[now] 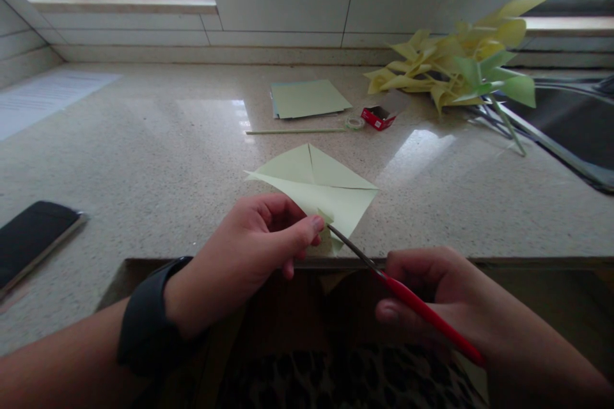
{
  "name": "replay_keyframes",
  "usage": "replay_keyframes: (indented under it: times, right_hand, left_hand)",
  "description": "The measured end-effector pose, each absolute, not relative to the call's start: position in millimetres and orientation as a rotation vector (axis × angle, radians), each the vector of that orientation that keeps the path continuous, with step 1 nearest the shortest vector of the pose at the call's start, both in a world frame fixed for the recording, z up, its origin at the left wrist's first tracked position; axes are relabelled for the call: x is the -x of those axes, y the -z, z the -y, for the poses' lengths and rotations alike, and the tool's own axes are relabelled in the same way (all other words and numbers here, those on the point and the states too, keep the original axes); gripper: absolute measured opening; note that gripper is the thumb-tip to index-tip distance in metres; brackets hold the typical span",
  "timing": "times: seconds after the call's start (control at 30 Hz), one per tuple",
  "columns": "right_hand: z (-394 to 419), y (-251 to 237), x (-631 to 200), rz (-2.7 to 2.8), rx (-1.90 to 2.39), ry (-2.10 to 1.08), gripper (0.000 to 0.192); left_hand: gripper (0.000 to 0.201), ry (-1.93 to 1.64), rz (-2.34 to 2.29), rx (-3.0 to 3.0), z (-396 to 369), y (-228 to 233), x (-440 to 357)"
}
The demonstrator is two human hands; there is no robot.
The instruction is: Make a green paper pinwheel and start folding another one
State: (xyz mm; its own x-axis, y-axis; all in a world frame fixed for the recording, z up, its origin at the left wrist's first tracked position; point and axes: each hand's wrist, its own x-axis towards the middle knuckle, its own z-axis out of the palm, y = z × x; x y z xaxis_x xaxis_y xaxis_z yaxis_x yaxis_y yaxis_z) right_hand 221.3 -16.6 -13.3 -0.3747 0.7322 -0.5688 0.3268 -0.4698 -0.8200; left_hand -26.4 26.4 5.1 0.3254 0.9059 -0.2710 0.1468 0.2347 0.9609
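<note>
My left hand (249,249) pinches the near corner of a pale green folded paper square (319,185) that lies at the counter's front edge. My right hand (432,294) grips red-handled scissors (407,297); their blades point up and left, and the tips meet the paper's corner right beside my left thumb and fingers. The paper shows diagonal creases and one raised flap. A black band sits on my left wrist.
Stone counter (144,153) with a black phone (29,236) at the left edge. Farther back lie a green paper stack (307,99), a thin stick (292,131), a tape roll (355,122), a small red box (378,117) and a pile of yellow and green paper pinwheels (455,64). A sink (566,121) is at right.
</note>
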Motion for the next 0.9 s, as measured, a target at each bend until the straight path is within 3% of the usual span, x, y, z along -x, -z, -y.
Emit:
replay_keyframes:
  times: [0.9]
  right_hand:
    - [14.7,10.8,-222.5,1.391,1.506,-1.968,0.048]
  left_hand:
    - [0.023,-0.721,-1.073,-1.198,-27.0,-6.1,26.2]
